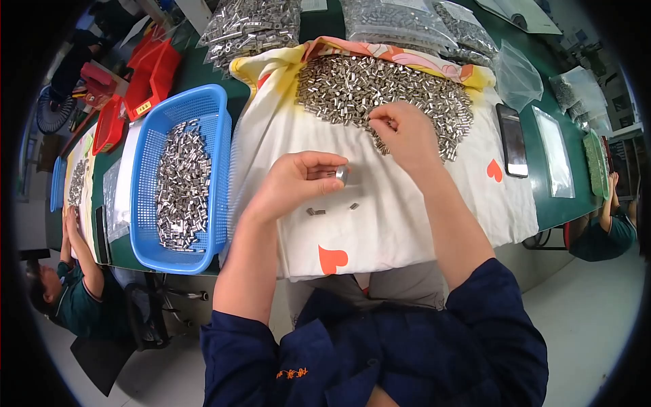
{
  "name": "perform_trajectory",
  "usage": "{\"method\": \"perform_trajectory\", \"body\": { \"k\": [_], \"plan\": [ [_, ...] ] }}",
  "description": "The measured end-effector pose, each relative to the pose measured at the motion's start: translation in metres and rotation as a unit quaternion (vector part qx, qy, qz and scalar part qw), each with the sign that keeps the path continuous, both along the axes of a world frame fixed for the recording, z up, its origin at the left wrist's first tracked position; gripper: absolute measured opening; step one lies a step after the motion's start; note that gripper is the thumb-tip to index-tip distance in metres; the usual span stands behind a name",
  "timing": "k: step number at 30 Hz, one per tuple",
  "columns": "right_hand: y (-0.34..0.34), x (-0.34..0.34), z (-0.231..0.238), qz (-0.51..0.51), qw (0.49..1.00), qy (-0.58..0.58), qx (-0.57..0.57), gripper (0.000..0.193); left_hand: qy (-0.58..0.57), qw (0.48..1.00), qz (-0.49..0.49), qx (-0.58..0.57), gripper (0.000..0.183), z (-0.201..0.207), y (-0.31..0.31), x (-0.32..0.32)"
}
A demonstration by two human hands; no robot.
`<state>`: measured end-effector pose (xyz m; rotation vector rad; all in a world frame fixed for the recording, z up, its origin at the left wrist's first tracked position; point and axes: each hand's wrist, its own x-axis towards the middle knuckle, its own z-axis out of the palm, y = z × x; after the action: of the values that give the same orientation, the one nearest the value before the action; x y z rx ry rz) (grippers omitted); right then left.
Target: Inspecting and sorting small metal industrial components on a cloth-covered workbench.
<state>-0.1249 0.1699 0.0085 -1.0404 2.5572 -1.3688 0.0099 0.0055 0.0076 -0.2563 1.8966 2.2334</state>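
Between the thumb and fingers of my left hand (298, 182) is a small round silver metal piece (342, 174), held above the white cloth (271, 234). My right hand (407, 139) is at the near edge of a wide heap of small metal cylinders (380, 85). Its thumb and fingertips are pinched together, and whatever lies between them is too small to make out. A few loose cylinders (316, 212) lie on the cloth just below my left hand. The cloth has red hearts and a folded, coloured far edge.
A blue plastic basket (215, 159) of metal cylinders stands at the left. Clear bags of metal parts (397, 24) line the far side. A dark phone (512, 139) and a flat plastic bag (553, 150) lie at the right. Red bins (156, 74) stand far left; people sit at both sides.
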Motion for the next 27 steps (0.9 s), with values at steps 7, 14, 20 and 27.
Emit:
{"method": "perform_trajectory", "body": {
  "k": [7,14,20,27],
  "plan": [
    [-0.019,0.01,-0.017,-0.027,0.968,0.231,0.099,0.009,0.022,0.999,-0.031,0.017,0.031,0.003,0.002,0.001],
    [-0.019,0.014,-0.017,-0.05,0.961,0.24,0.125,0.007,0.015,1.0,-0.009,0.005,0.032,0.001,0.002,-0.002],
    [-0.018,0.016,-0.01,0.016,0.983,0.171,0.071,0.008,0.043,0.997,0.056,0.035,0.034,-0.005,-0.003,-0.006],
    [-0.013,0.032,0.007,0.123,0.978,-0.147,-0.08,0.006,0.058,0.988,0.122,0.079,0.036,-0.012,-0.005,-0.008]
  ]
}}
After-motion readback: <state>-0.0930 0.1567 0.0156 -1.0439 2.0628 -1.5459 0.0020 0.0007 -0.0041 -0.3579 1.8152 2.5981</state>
